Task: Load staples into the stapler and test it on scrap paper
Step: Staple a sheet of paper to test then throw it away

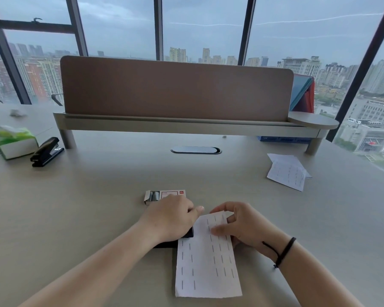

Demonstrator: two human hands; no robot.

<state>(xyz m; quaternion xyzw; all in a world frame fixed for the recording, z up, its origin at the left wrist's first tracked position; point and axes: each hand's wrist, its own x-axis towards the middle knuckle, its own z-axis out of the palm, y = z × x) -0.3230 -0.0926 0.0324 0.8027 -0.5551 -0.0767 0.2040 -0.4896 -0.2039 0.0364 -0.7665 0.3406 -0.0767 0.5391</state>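
Pressing left hand [171, 218] on stapler [187, 234] | right hand [246, 227] pinching paper [206, 258], lengthwise away

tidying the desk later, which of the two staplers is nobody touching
The black stapler at far left beside the tissue box; the other sits under the left hand.

Left hand [172, 214] flat, right hand [242, 224] pinching

A black stapler [187, 234], mostly hidden, lies flat at the left edge of the white scrap paper [206, 260] rowed with staples, with the small opened staple box [164, 196] just behind the stapler
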